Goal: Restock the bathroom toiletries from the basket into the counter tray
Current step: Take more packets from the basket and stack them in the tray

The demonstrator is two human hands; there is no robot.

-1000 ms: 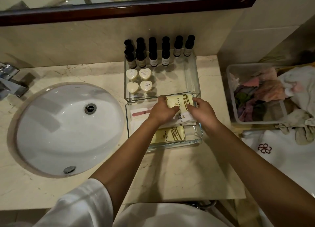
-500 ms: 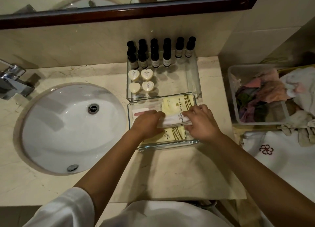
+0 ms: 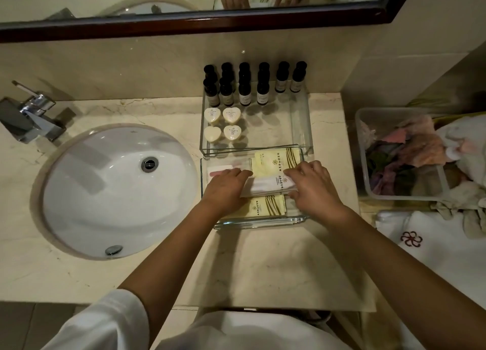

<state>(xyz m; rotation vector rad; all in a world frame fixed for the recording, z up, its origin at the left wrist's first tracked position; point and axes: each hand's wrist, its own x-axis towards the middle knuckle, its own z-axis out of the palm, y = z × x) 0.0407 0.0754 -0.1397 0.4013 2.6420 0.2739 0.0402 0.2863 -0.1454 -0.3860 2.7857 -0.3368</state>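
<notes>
On the marble vanity counter (image 3: 263, 265), left hand (image 3: 226, 189) and right hand (image 3: 314, 189) apparently gripped opposite ends of a white packet (image 3: 265, 185) in the glass tray (image 3: 263, 222).

No text legible at this resolution. The two yellow sachets (image 3: 276, 161) in the near glass tray (image 3: 263, 222) carry a pinwheel-flower logo and one line of characters, unreadable. The white packet (image 3: 271, 185) has dark print, unreadable. Labels on the bottles (image 3: 262, 97) and heart soaps (image 3: 232, 114) are too small. The white towel (image 3: 431, 257) beyond the tabletop (image 3: 263, 265) right edge shows a dark red flower emblem.
</notes>
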